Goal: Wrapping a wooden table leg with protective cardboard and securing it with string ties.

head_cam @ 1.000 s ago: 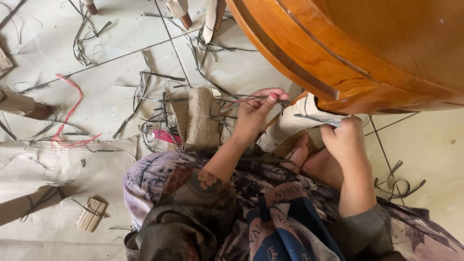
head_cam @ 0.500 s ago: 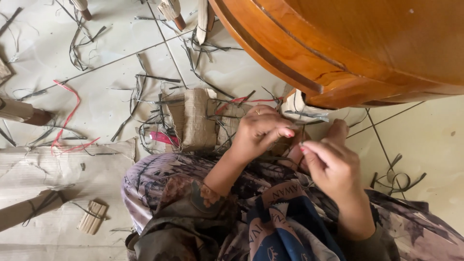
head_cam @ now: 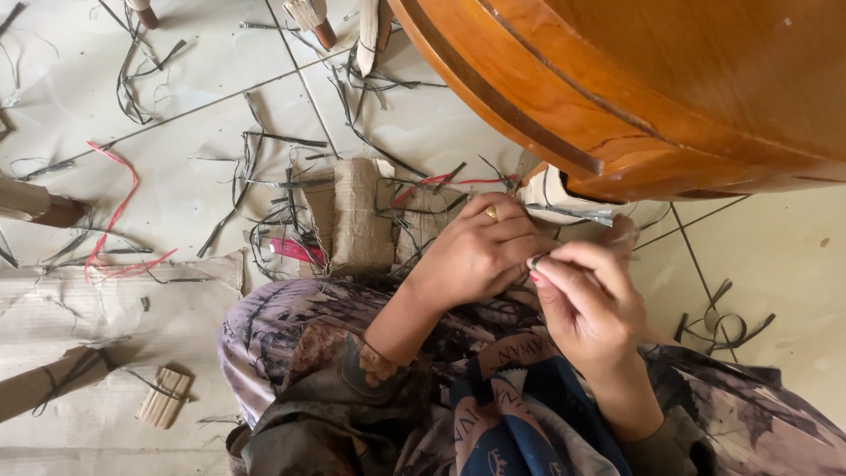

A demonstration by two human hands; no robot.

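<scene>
You have a thin dark strip pinched between the fingertips of both hands, right in front of you above your lap and just below the edge of the round wooden table. Your left hand is curled over it, fingers bent and closed around the strip; your right hand nips its end between thumb and forefinger. How far the work has come is hard to judge: the strip is so small that you cannot tell whether it is knotted, cut or only held. The many loose dark strips and the red strands scattered over the tiled floor suggest a good deal has been handled already. No real container shows; just beyond your left hand stands a folded piece of cardboard with strips tangled about it, and a flat cardboard sheet carries a small bundle of pale sticks.
</scene>
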